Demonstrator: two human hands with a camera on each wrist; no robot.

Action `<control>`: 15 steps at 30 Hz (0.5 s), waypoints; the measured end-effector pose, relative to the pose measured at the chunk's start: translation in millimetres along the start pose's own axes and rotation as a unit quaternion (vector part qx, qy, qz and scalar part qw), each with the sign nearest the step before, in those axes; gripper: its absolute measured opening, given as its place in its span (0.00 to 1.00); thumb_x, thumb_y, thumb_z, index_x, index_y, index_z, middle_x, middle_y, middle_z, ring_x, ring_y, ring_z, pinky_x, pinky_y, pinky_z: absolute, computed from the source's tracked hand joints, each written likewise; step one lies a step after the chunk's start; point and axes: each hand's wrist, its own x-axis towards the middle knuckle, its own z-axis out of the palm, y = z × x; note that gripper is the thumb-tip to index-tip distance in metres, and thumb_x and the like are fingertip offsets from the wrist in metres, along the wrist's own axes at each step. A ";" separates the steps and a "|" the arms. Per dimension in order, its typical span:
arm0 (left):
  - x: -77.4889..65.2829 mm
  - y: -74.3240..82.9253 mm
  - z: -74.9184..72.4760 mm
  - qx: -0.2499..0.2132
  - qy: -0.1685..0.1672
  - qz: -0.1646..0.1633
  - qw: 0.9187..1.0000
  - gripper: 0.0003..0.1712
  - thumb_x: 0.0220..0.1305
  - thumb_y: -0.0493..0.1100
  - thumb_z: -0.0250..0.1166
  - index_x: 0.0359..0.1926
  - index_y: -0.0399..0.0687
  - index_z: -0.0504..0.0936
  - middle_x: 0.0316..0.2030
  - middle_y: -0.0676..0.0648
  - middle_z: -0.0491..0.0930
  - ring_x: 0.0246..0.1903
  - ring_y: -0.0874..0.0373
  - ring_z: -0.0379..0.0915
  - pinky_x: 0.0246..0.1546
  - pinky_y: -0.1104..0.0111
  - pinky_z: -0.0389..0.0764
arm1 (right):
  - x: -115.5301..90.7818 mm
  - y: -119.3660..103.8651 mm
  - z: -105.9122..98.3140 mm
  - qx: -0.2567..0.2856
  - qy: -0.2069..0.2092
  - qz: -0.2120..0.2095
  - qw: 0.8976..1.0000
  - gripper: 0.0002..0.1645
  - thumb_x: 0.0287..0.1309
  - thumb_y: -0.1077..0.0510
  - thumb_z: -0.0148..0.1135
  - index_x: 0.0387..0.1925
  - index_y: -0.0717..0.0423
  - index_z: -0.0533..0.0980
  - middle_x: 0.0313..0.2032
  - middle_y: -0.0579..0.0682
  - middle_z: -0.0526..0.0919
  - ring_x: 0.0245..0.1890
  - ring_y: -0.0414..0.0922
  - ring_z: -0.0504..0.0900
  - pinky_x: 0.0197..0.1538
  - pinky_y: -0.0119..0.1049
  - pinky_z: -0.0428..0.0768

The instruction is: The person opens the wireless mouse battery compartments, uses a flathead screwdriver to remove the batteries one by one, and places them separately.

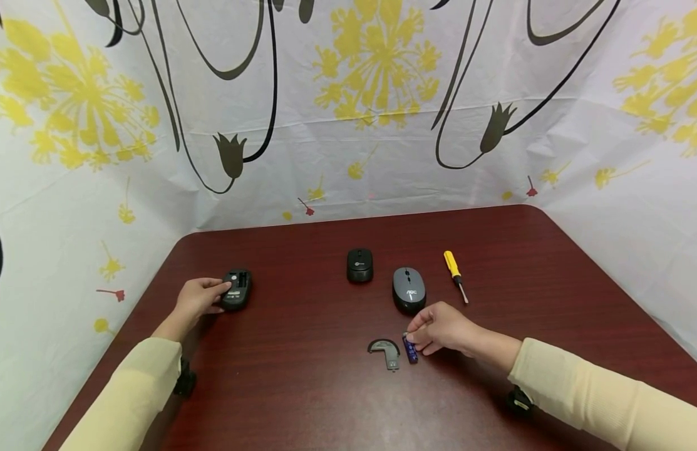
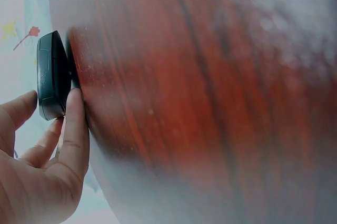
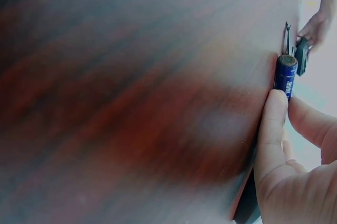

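Observation:
At the table's left side, my left hand grips a black computer mouse turned underside up, with an open battery slot showing. In the left wrist view, thumb and fingers hold the mouse by its edges. On the right, my right hand pinches a blue battery by its far end, close to the tabletop. The right wrist view shows this battery between thumb and forefinger. Just left of the battery lies a grey and black curved battery cover.
A grey and black mouse sits just beyond my right hand. A small black mouse stands farther back, and a yellow-handled screwdriver lies to the right. Patterned white cloth hangs around the dark red table.

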 end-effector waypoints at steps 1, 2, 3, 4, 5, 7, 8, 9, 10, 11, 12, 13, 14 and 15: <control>-0.3 0.1 -0.4 0.000 -0.001 0.000 1.000 0.35 0.60 0.51 0.56 0.60 0.33 0.60 0.57 0.32 0.59 0.50 0.43 0.63 0.32 0.65 0.79 | 0.0 0.0 0.0 0.000 0.000 -0.001 1.000 0.12 0.46 0.62 0.65 0.32 0.68 0.76 0.25 0.55 0.81 0.24 0.47 0.79 0.28 0.41 0.80; -0.7 0.3 -0.7 0.001 -0.001 0.002 1.000 0.35 0.60 0.52 0.56 0.61 0.33 0.60 0.58 0.32 0.59 0.51 0.42 0.63 0.32 0.65 0.79 | 0.1 0.0 -0.1 -0.001 -0.001 -0.002 1.000 0.12 0.46 0.62 0.65 0.32 0.68 0.76 0.25 0.55 0.81 0.24 0.47 0.79 0.28 0.41 0.80; -1.2 0.5 -1.0 0.002 -0.002 0.004 1.000 0.35 0.60 0.52 0.56 0.61 0.33 0.59 0.58 0.32 0.58 0.51 0.42 0.62 0.32 0.65 0.79 | 0.1 0.0 0.0 0.000 -0.001 -0.002 1.000 0.12 0.46 0.62 0.65 0.32 0.68 0.76 0.25 0.55 0.81 0.24 0.47 0.79 0.28 0.41 0.80; -1.4 0.7 -1.3 0.002 -0.001 0.003 1.000 0.35 0.60 0.51 0.56 0.61 0.33 0.60 0.58 0.32 0.58 0.52 0.42 0.62 0.32 0.65 0.79 | 0.0 0.0 0.0 0.000 -0.001 -0.003 1.000 0.12 0.46 0.62 0.65 0.32 0.68 0.76 0.25 0.55 0.81 0.24 0.47 0.79 0.28 0.41 0.80; -1.8 0.9 -1.4 0.003 -0.002 0.005 1.000 0.35 0.60 0.52 0.56 0.61 0.33 0.59 0.59 0.32 0.57 0.52 0.41 0.61 0.32 0.65 0.79 | 0.0 0.1 0.0 0.000 -0.001 -0.003 1.000 0.12 0.46 0.62 0.65 0.32 0.68 0.76 0.25 0.55 0.81 0.24 0.47 0.79 0.28 0.41 0.80; -2.1 1.1 -1.8 0.004 -0.004 0.005 1.000 0.35 0.60 0.51 0.56 0.61 0.33 0.59 0.59 0.32 0.57 0.53 0.41 0.61 0.32 0.64 0.79 | 0.0 0.1 0.1 0.001 -0.001 -0.004 1.000 0.12 0.46 0.63 0.65 0.32 0.68 0.76 0.25 0.55 0.81 0.24 0.47 0.79 0.28 0.41 0.80; -2.0 1.0 -1.9 0.004 -0.004 0.005 1.000 0.35 0.60 0.51 0.56 0.61 0.33 0.59 0.59 0.32 0.57 0.53 0.40 0.60 0.32 0.64 0.79 | -0.1 0.1 0.1 0.001 -0.001 -0.004 1.000 0.11 0.46 0.63 0.64 0.32 0.68 0.76 0.25 0.55 0.81 0.24 0.47 0.79 0.28 0.41 0.80; -1.9 1.0 -1.8 0.004 -0.004 0.004 1.000 0.35 0.60 0.51 0.56 0.61 0.33 0.59 0.59 0.32 0.57 0.53 0.40 0.60 0.32 0.64 0.79 | -0.1 0.1 0.2 0.001 -0.001 -0.004 1.000 0.11 0.46 0.63 0.64 0.32 0.68 0.76 0.25 0.55 0.80 0.24 0.47 0.79 0.27 0.41 0.80; -1.9 1.1 -1.6 0.006 -0.004 0.005 1.000 0.35 0.60 0.51 0.56 0.61 0.33 0.59 0.59 0.32 0.57 0.54 0.40 0.60 0.32 0.64 0.79 | 0.0 0.1 0.3 0.000 0.000 -0.004 1.000 0.11 0.46 0.63 0.64 0.32 0.68 0.76 0.25 0.55 0.80 0.24 0.47 0.79 0.27 0.41 0.80; -1.8 1.1 -1.5 0.005 -0.004 0.004 1.000 0.35 0.60 0.51 0.56 0.61 0.33 0.59 0.59 0.32 0.57 0.54 0.40 0.60 0.32 0.64 0.79 | 0.0 0.1 0.4 -0.001 0.000 -0.004 1.000 0.11 0.46 0.64 0.64 0.31 0.68 0.76 0.25 0.55 0.80 0.24 0.47 0.79 0.27 0.41 0.80; -1.5 0.9 -1.4 0.006 -0.004 0.004 1.000 0.35 0.61 0.51 0.56 0.61 0.33 0.59 0.59 0.32 0.57 0.54 0.40 0.60 0.32 0.65 0.79 | 0.0 0.0 0.5 -0.002 0.000 -0.004 1.000 0.10 0.46 0.64 0.64 0.31 0.68 0.76 0.25 0.55 0.80 0.24 0.47 0.79 0.27 0.41 0.80; -1.2 0.7 -1.4 0.006 -0.003 0.003 1.000 0.34 0.60 0.50 0.56 0.61 0.33 0.60 0.59 0.32 0.57 0.53 0.40 0.60 0.32 0.65 0.79 | 0.1 -0.1 0.7 -0.003 0.001 -0.004 1.000 0.10 0.46 0.64 0.64 0.31 0.68 0.76 0.25 0.55 0.80 0.24 0.47 0.79 0.27 0.41 0.80; -1.2 0.6 -1.5 0.008 -0.003 0.005 1.000 0.34 0.61 0.51 0.56 0.60 0.32 0.60 0.58 0.31 0.57 0.53 0.40 0.61 0.31 0.65 0.79 | 0.1 -0.2 0.8 -0.003 0.001 -0.003 1.000 0.10 0.46 0.64 0.64 0.31 0.68 0.76 0.25 0.55 0.80 0.24 0.47 0.79 0.27 0.41 0.80; -1.3 0.6 -1.7 0.009 -0.002 0.005 1.000 0.35 0.60 0.51 0.56 0.60 0.32 0.60 0.58 0.31 0.58 0.53 0.40 0.61 0.31 0.65 0.79 | 0.1 -0.3 0.8 -0.004 0.002 -0.002 1.000 0.10 0.46 0.64 0.64 0.31 0.68 0.76 0.25 0.55 0.80 0.24 0.47 0.79 0.27 0.41 0.80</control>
